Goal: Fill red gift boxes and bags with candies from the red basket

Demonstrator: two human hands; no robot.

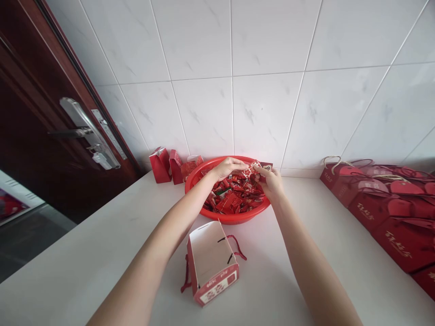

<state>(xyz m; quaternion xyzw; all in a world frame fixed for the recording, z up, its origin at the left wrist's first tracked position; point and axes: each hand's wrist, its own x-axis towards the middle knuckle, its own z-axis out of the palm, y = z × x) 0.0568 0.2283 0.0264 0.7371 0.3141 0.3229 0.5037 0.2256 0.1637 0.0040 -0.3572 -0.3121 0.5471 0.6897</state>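
Over the far side of a red plastic basket (234, 220), my two hands are close together. A small red-and-white patterned candy packet (250, 170) spans the gap between them. The fingers of my left hand (228, 168) are together and pinch its left edge. My right hand (271, 182) grips its right side, and a dark packet with white lettering (267, 167) also shows at those fingers. Many red wrapped candies (233, 199) fill the basket below. Nearer to me lies an open red gift box (208, 253) with a white inside and red cord handles.
Several small red boxes (159, 165) stand left of the basket against the tiled wall (204, 113). Rows of red gift boxes with cord handles (380, 217) line the right side of the white counter (136, 253). A dark wooden door (44, 90) is at the left.
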